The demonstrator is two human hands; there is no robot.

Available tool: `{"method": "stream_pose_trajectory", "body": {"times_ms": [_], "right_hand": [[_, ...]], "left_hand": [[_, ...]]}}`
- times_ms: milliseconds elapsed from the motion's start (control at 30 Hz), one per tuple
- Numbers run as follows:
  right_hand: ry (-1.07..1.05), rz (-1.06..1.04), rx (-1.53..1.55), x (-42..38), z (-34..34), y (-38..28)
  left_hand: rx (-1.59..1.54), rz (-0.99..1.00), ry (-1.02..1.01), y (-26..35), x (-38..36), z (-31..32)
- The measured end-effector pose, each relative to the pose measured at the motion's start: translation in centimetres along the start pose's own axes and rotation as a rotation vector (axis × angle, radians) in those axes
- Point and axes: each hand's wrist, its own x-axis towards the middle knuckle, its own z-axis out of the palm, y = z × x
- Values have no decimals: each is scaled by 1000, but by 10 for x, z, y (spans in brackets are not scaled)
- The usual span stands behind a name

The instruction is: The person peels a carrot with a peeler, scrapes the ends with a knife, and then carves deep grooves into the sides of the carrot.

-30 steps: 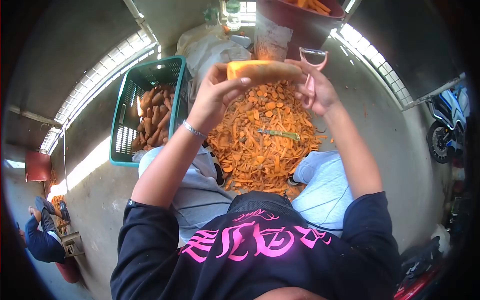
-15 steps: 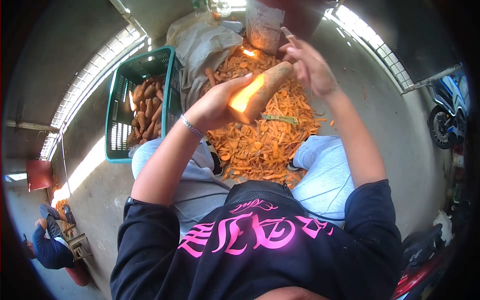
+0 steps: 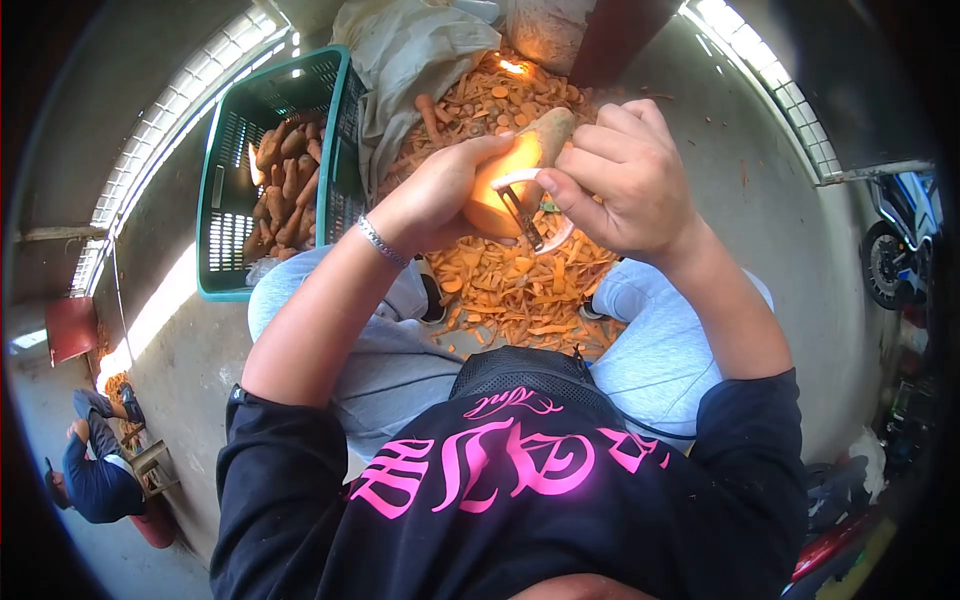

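A large carrot-like root (image 3: 510, 175), part bright orange and part brown-skinned, lies in my left hand (image 3: 440, 190), tilted with its brown end up and to the right. My right hand (image 3: 625, 175) is closed round a white-handled peeler (image 3: 525, 215), whose dark metal blade is against or just beside the orange lower part of the root. Beneath both hands, a heap of orange peelings (image 3: 530, 290) covers the floor between my legs.
On the left stands a green plastic crate (image 3: 210, 240) holding several brown roots (image 3: 290, 190). A pale sack (image 3: 410, 60) lies behind the heap. Another person (image 3: 100, 480) sits at the far lower left. A blue motorbike (image 3: 900, 240) is at the right edge.
My right hand has come down and toward me, and the peeler in it now shows beside the root. The root has turned slightly more upright in my left hand.
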Motion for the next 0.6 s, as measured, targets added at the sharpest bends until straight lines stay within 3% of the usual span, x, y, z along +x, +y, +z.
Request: {"method": "stream_pose_trajectory", "body": {"times_ms": [367,533,600], "right_hand": [[-2,-5,-19,-9,0,21],[2,244,-239,-43,14,115],[14,332,-283,-45,11,124]], "left_hand": [[40,20,-42,-4,-13,3],[26,41,-16,2,-19,-1],[-8,64,-39,6,-19,-3]]}}
